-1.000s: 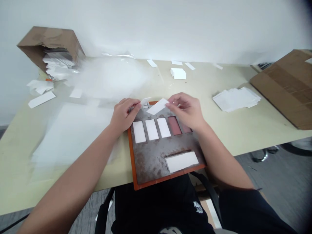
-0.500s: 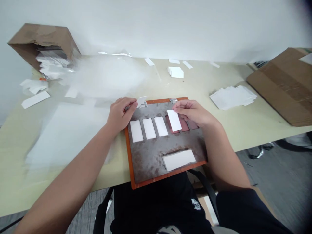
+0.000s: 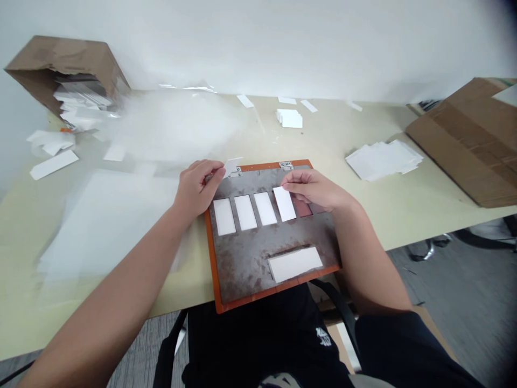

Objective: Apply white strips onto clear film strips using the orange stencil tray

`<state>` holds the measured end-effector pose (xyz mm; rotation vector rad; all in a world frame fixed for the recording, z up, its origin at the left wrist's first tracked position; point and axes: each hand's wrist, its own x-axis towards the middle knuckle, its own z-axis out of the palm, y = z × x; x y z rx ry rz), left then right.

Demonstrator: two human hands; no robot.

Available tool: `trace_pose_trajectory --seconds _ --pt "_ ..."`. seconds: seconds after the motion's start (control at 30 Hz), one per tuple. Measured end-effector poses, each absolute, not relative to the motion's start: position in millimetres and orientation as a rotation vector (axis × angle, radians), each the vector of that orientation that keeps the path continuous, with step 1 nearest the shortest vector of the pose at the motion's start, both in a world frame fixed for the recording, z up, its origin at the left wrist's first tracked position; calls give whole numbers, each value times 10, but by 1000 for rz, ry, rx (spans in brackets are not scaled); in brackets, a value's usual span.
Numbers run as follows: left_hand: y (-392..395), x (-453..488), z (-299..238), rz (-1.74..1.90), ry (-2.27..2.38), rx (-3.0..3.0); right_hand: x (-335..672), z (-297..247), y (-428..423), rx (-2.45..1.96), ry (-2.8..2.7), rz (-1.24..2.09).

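White card (image 3: pixel 285 205), its far edge pinched between thumb and fingers of the right hand (image 3: pixel 313 189), lies over the grey metal plate (image 3: pixel 242 264) beside three slotted cards (image 3: pixel 245 212). Closed fingertips of the left hand (image 3: pixel 196 186) grip a second card (image 3: pixel 233 165) above the plate's far-left corner. The right hand partly hides the reddish slots (image 3: pixel 302 208); beyond lie a card stack (image 3: pixel 290 118) and a paper pile (image 3: pixel 383 160).

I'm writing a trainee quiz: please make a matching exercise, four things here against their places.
1. Left hand
2. Right hand
3. Fanned white pile
4. Open carton

A. Far left corner of the table
B. Beside a red recess, pinching a card
C. At the grey plate's far left corner
D. Beside the box on the right

Pairs: 1-C; 2-B; 3-D; 4-A
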<state>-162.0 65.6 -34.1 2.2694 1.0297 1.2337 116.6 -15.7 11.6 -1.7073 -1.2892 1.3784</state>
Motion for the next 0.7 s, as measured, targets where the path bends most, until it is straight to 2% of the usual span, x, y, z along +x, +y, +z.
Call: trace_pose_trajectory --seconds 0.37,0.7 --pt "649 -1621 -335 1240 1031 2261 1175 120 -175 -1778 -1301 1351" --pt "646 -1619 -325 1242 1019 2253 1140 187 -206 -1790 -1471 1193"
